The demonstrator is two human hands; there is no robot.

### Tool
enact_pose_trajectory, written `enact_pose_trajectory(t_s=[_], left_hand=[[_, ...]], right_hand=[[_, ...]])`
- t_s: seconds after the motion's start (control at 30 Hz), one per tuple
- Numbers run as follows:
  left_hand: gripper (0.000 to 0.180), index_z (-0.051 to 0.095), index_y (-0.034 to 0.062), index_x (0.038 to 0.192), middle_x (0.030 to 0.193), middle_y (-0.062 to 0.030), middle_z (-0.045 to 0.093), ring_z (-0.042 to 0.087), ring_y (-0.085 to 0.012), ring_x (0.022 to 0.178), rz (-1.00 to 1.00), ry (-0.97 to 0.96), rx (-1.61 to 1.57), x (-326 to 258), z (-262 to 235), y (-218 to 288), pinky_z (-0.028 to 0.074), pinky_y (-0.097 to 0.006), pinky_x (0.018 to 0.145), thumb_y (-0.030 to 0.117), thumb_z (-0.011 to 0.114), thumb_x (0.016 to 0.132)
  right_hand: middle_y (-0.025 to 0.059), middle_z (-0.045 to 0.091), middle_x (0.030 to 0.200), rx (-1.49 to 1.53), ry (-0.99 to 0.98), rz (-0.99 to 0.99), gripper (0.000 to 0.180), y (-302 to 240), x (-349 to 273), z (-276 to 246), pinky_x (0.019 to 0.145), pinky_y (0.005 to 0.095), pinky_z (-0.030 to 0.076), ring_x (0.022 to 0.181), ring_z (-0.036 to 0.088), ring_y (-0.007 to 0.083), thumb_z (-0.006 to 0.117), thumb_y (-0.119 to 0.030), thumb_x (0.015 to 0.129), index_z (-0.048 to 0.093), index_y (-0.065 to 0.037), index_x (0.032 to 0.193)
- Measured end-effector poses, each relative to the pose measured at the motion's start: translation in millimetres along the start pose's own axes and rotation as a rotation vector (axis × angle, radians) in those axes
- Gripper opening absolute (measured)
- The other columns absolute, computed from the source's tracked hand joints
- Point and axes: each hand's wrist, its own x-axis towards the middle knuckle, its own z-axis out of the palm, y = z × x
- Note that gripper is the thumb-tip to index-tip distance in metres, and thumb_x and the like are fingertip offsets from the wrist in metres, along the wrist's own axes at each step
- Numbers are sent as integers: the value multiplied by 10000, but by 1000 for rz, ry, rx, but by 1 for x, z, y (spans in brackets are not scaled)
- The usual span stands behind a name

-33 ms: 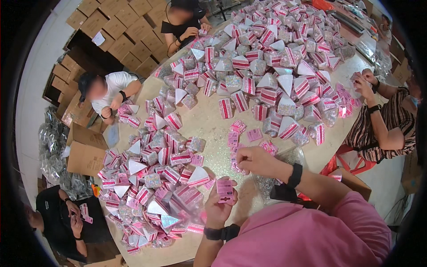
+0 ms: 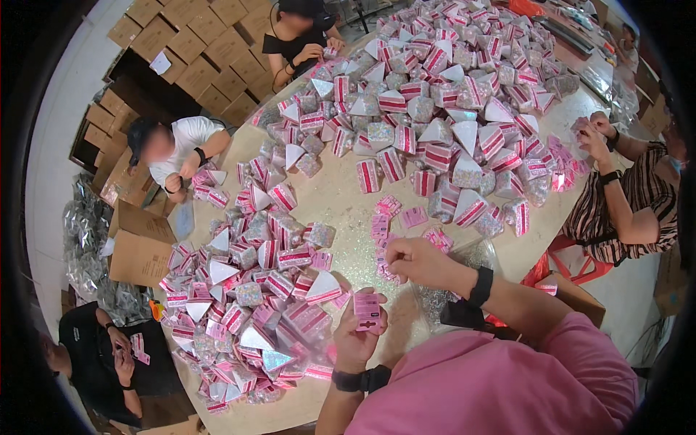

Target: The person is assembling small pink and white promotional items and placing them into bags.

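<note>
My left hand [image 2: 354,342] is closed on a pink header card [image 2: 367,310] with a hang slot and holds it up near the table's front edge. Curled fingers of my right hand [image 2: 417,261] hover beside a row of loose pink cards [image 2: 381,230]; whatever they pinch, if anything, is hidden. Close by on the left is a heap of wedge-shaped packs [image 2: 279,281], pink-and-white striped on the sides with silvery glitter faces. A clear plastic bag [image 2: 433,297] lies under my right forearm.
A larger heap of the same wedge packs [image 2: 449,94] covers the table's [image 2: 330,192] far half. Co-workers sit around, one in a striped top [image 2: 591,217] on the right. An open carton [image 2: 141,254] stands at the left edge; stacked cartons [image 2: 206,54] are behind.
</note>
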Motion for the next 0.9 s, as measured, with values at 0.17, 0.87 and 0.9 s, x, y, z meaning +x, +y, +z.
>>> enact_pose_trajectory(t_s=[0.17,0.87,0.9], left_hand=[[532,436,-14,1274,1109,-211,572,586,-264,807,-83,-72,-7,-2,4,-2,480,-317,652,249,542,824],[129,579,10,934,781,-75,572,553,-199,701,713,168,1521,-16,40,9,435,-291,611,70,622,829],[102,581,16,902,771,-79,570,550,-206,692,724,133,1577,-14,40,8,432,-297,599,58,629,822]], right_hand=[[27,574,716,116,-41,54,56,12,1,0,550,257,454,620,569,90,607,-56,803,575,-13,817],[77,622,798,492,-68,276,68,10,-25,43,598,269,517,637,608,121,582,-56,892,543,-3,872],[72,620,795,454,-82,268,68,11,-27,44,597,269,519,636,608,118,584,-58,891,544,-5,874]])
